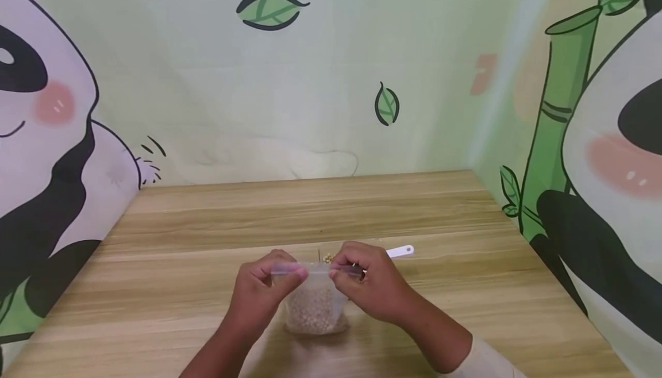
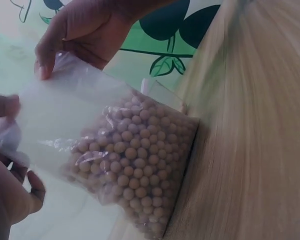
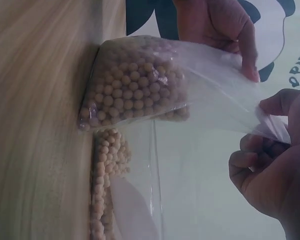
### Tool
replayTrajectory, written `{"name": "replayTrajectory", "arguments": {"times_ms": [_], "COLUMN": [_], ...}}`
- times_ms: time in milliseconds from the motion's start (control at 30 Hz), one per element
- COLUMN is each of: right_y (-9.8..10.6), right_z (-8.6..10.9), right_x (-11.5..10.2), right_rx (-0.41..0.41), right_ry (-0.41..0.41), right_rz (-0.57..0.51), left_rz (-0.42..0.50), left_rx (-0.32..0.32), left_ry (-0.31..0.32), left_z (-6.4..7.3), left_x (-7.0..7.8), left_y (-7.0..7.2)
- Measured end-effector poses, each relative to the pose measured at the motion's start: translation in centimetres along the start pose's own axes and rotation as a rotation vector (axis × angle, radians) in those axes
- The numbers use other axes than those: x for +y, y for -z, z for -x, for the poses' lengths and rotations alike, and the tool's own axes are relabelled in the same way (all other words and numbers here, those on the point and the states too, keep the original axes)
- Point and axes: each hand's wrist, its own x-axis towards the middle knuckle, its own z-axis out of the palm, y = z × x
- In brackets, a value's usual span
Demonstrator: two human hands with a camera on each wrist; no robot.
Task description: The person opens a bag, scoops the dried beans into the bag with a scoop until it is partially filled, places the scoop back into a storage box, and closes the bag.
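Observation:
A clear plastic bag point(image 1: 315, 309) partly filled with round beige beans point(image 2: 140, 160) stands upright on the wooden table. At its top left edge my left hand point(image 1: 261, 286) pinches the plastic between thumb and fingers. My right hand point(image 1: 374, 286) pinches the opposite side of the same edge, so the top strip is held between both hands. In the right wrist view the upper part of the bag point(image 3: 215, 65) has no beans in it. Whether the bag's mouth is sealed I cannot tell.
Behind the bag, a clear container point(image 3: 155, 185) holds more loose beans point(image 3: 105, 185), with a white piece point(image 3: 132, 207) against them. A white handle with a hole point(image 1: 402, 250) sticks out past my right hand. Panda-printed sheets point(image 1: 207, 79) hang around the table point(image 1: 181, 228).

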Motion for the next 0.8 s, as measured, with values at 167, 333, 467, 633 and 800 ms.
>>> {"name": "replayTrajectory", "arguments": {"times_ms": [167,333,467,633,800], "right_y": [0.01,-0.38,-0.63,-0.79,-0.71], "right_z": [0.02,-0.05,-0.16,-0.14,0.03], "right_x": [-0.02,-0.05,-0.15,-0.28,-0.19], "right_rx": [-0.019,-0.050,-0.048,-0.032,-0.030], "right_ry": [-0.042,-0.055,-0.017,0.015,0.014], "right_rz": [-0.033,-0.056,-0.037,-0.017,-0.019], "left_rz": [0.046,0.034,0.026,0.017,0.012], "left_rx": [-0.053,-0.097,-0.093,-0.083,-0.075], "left_ry": [0.203,0.254,0.212,0.107,0.107], "left_z": [-0.04,-0.03,0.13,0.20,0.40], "left_x": [0.04,-0.17,-0.19,-0.12,-0.07], "left_y": [0.01,-0.29,-0.45,-0.65,-0.50]}}
